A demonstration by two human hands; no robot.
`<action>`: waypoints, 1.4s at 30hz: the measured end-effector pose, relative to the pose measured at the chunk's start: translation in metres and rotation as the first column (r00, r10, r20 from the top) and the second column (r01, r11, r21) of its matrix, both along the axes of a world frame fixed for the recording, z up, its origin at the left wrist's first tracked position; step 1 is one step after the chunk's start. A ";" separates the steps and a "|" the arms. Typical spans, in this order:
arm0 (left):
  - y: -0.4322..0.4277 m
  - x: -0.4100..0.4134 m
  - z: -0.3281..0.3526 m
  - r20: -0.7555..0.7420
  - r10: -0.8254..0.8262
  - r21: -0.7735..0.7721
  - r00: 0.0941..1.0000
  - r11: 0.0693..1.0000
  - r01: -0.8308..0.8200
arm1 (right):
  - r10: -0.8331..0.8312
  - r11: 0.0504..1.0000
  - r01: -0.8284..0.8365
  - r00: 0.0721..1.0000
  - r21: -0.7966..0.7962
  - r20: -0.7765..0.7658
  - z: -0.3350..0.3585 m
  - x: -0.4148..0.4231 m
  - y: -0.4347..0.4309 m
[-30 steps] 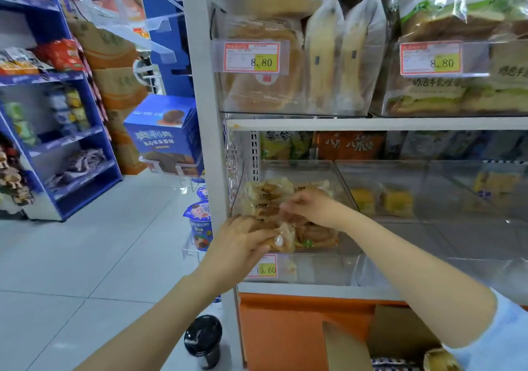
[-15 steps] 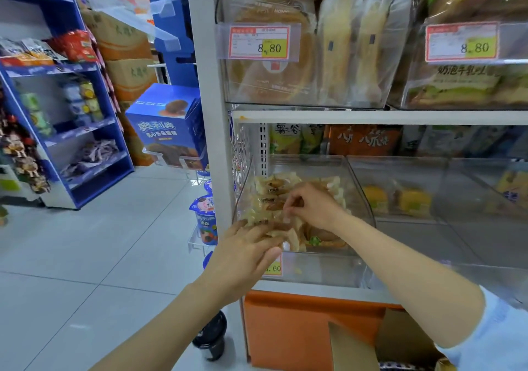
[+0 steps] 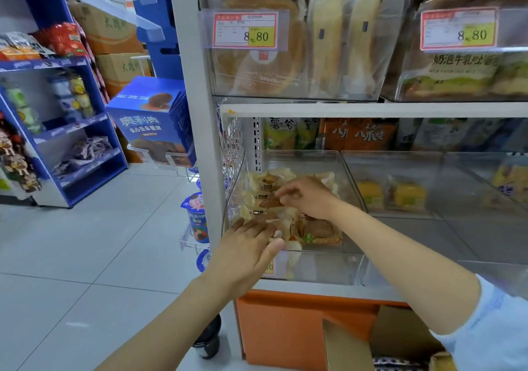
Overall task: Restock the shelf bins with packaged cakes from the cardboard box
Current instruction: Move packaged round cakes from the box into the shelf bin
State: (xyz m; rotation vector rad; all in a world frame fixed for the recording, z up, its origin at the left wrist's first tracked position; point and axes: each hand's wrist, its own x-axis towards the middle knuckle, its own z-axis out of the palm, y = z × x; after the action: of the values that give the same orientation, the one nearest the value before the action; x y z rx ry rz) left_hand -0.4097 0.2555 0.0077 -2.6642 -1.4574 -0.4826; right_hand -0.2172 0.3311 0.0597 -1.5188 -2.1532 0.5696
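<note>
Several clear-wrapped packaged cakes (image 3: pixel 264 192) lie heaped in the leftmost clear shelf bin (image 3: pixel 323 267) on the lower shelf. My left hand (image 3: pixel 247 252) lies flat, fingers straight, on the cakes at the bin's front left corner. My right hand (image 3: pixel 307 197) reaches into the bin from the right and pinches the edge of a cake wrapper near the middle of the heap. A round brown cake (image 3: pixel 318 227) sits at the bin's front right. The cardboard box (image 3: pixel 400 339) shows at the bottom right, flaps up, its contents mostly hidden.
The neighbouring clear bin (image 3: pixel 400 199) holds two yellow cakes. Bread bags fill the upper shelf (image 3: pixel 371 110) behind price tags. An orange base panel (image 3: pixel 280 327) sits below. A black cup (image 3: pixel 207 339) stands on the floor; a blue rack (image 3: pixel 71 130) is at left.
My left hand has gone from gripping a wrapper to lying flat on the front cakes. My right hand stays in the heap. The camera has moved closer.
</note>
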 end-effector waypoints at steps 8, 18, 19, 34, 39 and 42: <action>-0.001 -0.002 0.002 -0.002 0.015 -0.045 1.000 0.999 -0.015 | -0.080 0.997 0.081 0.992 -0.009 0.099 -0.015 -0.023 0.017; 0.001 0.003 0.001 0.001 0.047 -0.041 0.999 0.998 -0.047 | 0.061 0.998 -0.061 0.998 -0.003 0.035 -0.018 -0.016 0.006; 0.000 0.003 0.002 -0.002 0.045 -0.049 0.999 0.998 -0.045 | 0.084 0.996 -0.083 0.995 -0.024 0.060 -0.017 -0.014 0.006; -0.107 0.078 -0.074 0.055 -0.345 0.060 0.937 0.938 0.342 | 0.048 0.984 -0.005 0.968 0.176 -0.246 -0.036 0.082 -0.181; -0.128 0.108 -0.135 -0.158 -0.439 -0.332 0.885 0.867 0.371 | -0.129 0.970 0.141 0.989 -0.197 0.075 -0.136 0.152 -0.240; -0.135 0.112 -0.156 -0.284 -0.448 -0.428 0.848 0.850 0.307 | 0.005 0.868 0.131 0.962 -0.478 0.272 -0.178 0.163 -0.267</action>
State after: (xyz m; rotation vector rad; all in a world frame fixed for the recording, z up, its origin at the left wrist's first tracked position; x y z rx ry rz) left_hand -0.2974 0.1205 -0.1484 -3.1196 -0.9753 0.3239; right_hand -0.0544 0.0636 -0.1185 -2.0294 -2.2499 1.0055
